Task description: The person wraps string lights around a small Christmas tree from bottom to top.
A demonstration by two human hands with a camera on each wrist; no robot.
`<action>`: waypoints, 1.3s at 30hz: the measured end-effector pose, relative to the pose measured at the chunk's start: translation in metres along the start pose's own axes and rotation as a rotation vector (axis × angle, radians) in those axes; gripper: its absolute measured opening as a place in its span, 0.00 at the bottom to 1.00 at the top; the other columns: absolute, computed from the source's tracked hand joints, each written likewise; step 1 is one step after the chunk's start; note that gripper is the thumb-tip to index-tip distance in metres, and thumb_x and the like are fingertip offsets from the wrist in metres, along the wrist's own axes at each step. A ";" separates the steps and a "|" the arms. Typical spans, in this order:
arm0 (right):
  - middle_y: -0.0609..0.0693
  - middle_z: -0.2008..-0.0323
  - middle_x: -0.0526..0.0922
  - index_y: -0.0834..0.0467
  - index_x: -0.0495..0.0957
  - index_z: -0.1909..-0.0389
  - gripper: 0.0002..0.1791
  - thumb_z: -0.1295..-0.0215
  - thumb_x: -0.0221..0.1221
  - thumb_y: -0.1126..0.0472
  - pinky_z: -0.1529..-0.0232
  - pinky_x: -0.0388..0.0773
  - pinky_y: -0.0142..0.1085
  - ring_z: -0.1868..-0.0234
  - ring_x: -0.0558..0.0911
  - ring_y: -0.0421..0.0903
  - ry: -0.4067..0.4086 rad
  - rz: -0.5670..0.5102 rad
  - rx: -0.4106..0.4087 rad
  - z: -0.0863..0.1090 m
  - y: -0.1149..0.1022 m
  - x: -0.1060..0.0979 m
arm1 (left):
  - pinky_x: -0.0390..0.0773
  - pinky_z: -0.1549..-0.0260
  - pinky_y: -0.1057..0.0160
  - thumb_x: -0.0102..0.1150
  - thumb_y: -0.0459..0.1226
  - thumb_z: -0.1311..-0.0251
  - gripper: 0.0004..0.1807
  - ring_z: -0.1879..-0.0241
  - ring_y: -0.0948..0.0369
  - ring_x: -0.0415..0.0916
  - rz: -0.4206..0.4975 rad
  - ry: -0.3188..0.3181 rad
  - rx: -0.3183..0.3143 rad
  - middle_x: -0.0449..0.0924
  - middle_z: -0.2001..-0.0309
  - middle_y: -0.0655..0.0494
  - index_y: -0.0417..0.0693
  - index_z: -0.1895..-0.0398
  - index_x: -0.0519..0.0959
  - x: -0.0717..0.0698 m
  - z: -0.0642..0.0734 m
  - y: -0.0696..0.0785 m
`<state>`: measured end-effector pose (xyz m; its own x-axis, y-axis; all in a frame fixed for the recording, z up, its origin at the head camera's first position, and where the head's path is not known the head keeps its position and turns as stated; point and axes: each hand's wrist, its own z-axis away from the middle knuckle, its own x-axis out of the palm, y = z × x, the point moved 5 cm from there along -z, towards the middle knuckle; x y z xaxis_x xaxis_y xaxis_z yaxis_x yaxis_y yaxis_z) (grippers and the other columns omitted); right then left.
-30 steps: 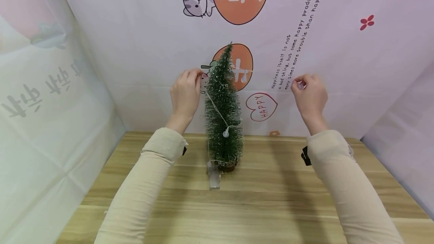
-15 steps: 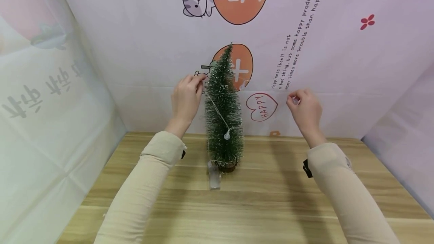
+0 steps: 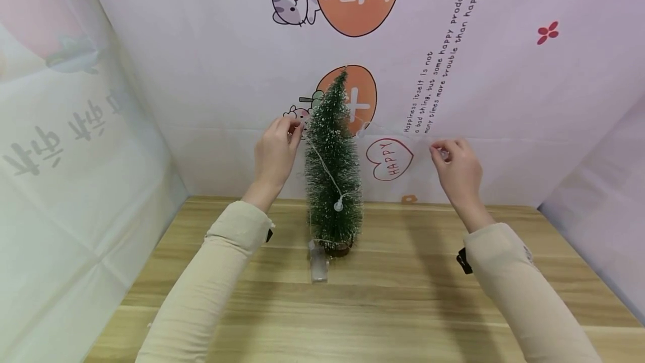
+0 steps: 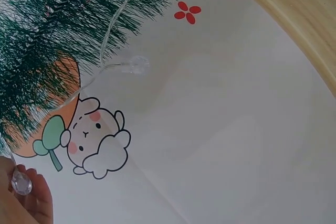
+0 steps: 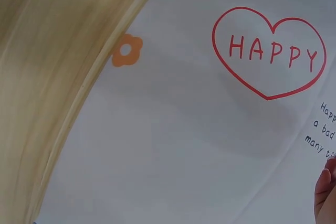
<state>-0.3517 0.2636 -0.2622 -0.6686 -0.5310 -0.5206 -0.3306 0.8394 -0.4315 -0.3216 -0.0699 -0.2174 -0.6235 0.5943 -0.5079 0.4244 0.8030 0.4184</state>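
Observation:
A small green artificial Christmas tree (image 3: 332,156) with whitish tips stands in the middle of the head view. Clear-bulb string lights (image 3: 324,166) cross its front, and one bulb (image 3: 339,205) hangs low on it. Beside the tree's upper left, my left hand (image 3: 274,150) pinches the lights' wire; in the left wrist view a clear bulb (image 4: 21,183) lies against its fingers. To the right, apart from the tree, my right hand (image 3: 458,170) pinches the far part of the string, with something clear between the fingers. The wire running there is faint against the backdrop.
A clear battery box (image 3: 318,262) lies on the wooden table (image 3: 353,318) at the foot of the tree, left of its brown base (image 3: 337,250). Close behind the tree hangs a printed white backdrop (image 3: 221,71). Another white sheet (image 3: 65,184) borders the left side.
My right hand has come down, and the stretch of lights right of the tree has sunk with it. My left hand has dropped slightly. Tree and battery box stay put.

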 end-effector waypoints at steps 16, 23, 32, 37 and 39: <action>0.62 0.65 0.80 0.64 0.82 0.65 0.06 0.38 0.60 0.64 0.69 0.75 0.49 0.69 0.81 0.58 -0.101 0.005 -0.085 0.027 0.006 0.023 | 0.82 0.55 0.60 0.50 0.34 0.33 0.11 0.56 0.52 0.79 0.067 -0.027 -0.033 0.78 0.56 0.44 0.38 0.53 0.78 0.003 0.001 -0.003; 0.59 0.68 0.79 0.63 0.82 0.67 0.06 0.38 0.61 0.64 0.72 0.76 0.47 0.71 0.81 0.56 -0.143 0.022 -0.127 0.040 0.008 0.035 | 0.84 0.58 0.59 0.50 0.36 0.31 0.11 0.58 0.52 0.81 0.070 -0.021 -0.071 0.78 0.54 0.44 0.39 0.54 0.77 0.001 -0.001 -0.002; 0.60 0.67 0.79 0.64 0.82 0.67 0.04 0.39 0.62 0.66 0.70 0.79 0.49 0.69 0.81 0.56 -0.169 -0.001 -0.127 0.049 0.010 0.039 | 0.83 0.57 0.60 0.52 0.35 0.32 0.12 0.57 0.51 0.80 0.105 0.017 -0.033 0.77 0.53 0.43 0.40 0.52 0.80 -0.001 -0.001 0.002; 0.61 0.65 0.78 0.66 0.82 0.67 0.04 0.40 0.62 0.68 0.68 0.78 0.42 0.69 0.80 0.55 -0.115 -0.062 -0.140 0.047 0.008 0.032 | 0.84 0.57 0.59 0.52 0.33 0.33 0.13 0.56 0.52 0.81 0.111 0.001 -0.039 0.77 0.51 0.42 0.39 0.49 0.78 -0.001 0.001 0.000; 0.62 0.63 0.77 0.66 0.82 0.66 0.04 0.40 0.62 0.68 0.68 0.74 0.33 0.68 0.79 0.54 -0.082 -0.090 -0.150 0.045 0.008 0.028 | 0.84 0.58 0.60 0.52 0.32 0.34 0.12 0.57 0.52 0.82 0.110 0.003 -0.035 0.77 0.51 0.43 0.39 0.50 0.78 -0.002 0.002 -0.001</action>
<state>-0.3428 0.2498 -0.3133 -0.5775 -0.6070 -0.5459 -0.4859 0.7929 -0.3676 -0.3200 -0.0715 -0.2182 -0.5765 0.6784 -0.4554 0.4674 0.7310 0.4972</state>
